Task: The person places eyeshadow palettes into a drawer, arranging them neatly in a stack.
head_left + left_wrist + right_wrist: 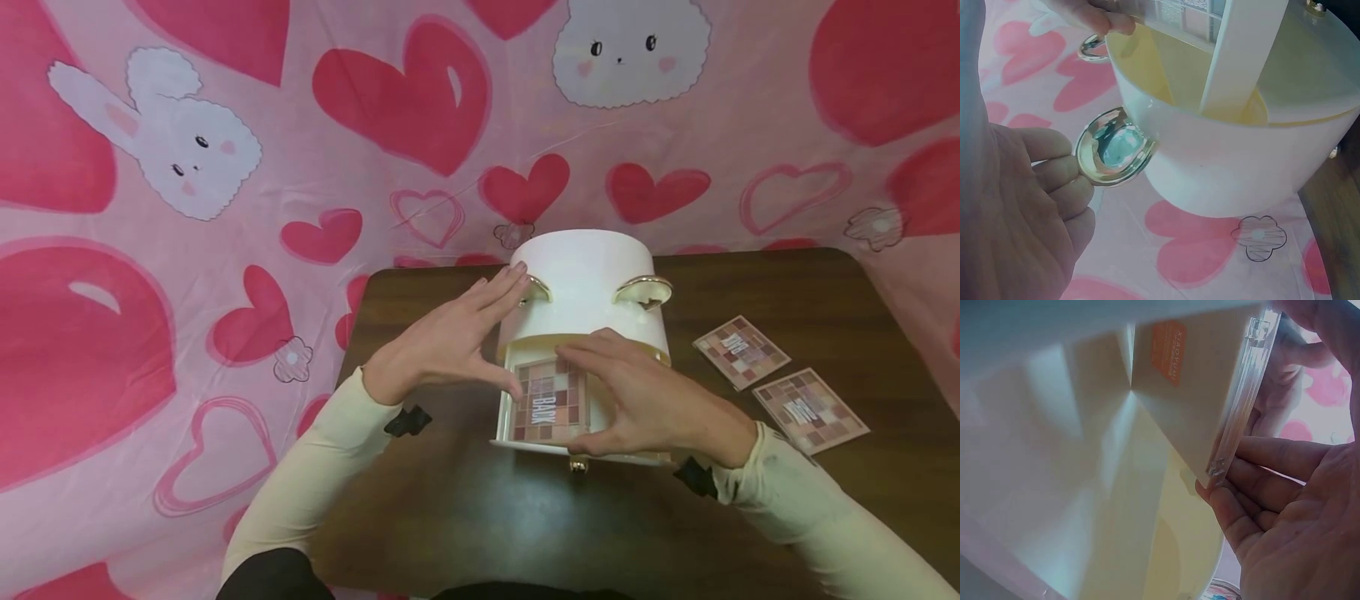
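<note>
A white rounded box [585, 258] with gold-rimmed ears stands on the table, its white drawer [504, 421] pulled out toward me. Tilted in the drawer is an eyeshadow palette [542, 404] with a grid of nude and brown shades. My right hand [660, 400] grips that palette by its edges, thumb at the near end and fingers at the far end. The right wrist view shows its pale back with an orange label [1168, 353]. Beside the left gold ear [1116, 150], my left hand [457, 333] has its fingers extended, fingertips right at the ear's rim and thumb near the palette.
Two more eyeshadow palettes [741, 352] lie flat on the dark wooden table [450, 517], right of the box. A gold knob [577, 465] sticks out from the drawer's front. Behind the table hangs a pink cloth [525, 125] printed with hearts.
</note>
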A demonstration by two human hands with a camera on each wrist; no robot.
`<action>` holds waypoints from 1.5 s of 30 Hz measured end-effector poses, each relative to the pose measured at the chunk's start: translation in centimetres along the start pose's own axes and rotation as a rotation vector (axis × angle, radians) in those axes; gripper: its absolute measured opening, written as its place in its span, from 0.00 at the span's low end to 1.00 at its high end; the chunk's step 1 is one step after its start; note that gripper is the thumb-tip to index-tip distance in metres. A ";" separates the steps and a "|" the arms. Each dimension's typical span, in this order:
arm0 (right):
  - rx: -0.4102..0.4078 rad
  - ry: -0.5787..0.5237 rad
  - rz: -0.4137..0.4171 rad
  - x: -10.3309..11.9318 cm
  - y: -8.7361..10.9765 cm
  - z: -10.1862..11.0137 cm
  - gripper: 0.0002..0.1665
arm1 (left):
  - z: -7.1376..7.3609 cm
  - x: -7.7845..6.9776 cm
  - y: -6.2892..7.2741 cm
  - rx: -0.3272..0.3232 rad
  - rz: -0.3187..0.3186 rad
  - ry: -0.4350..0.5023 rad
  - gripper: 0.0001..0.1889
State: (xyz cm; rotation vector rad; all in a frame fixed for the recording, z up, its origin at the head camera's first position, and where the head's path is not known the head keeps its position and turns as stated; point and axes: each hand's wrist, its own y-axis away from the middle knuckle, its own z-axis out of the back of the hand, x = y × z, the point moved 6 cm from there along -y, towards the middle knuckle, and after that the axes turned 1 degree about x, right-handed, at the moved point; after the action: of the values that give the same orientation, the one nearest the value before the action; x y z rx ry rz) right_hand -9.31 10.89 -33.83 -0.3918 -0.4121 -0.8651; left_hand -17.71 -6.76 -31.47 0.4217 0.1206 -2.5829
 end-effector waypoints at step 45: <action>-0.573 -0.111 -0.594 -11.9 17.4 0.8 0.60 | -0.1 0.1 0.0 -0.007 0.014 0.001 0.65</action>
State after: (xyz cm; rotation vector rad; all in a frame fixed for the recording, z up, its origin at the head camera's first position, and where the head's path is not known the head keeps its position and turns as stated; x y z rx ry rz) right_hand -2.54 29.17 -41.89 -0.8729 -0.3825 -1.5531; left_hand -17.77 -6.75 -31.60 0.4203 0.1265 -2.5681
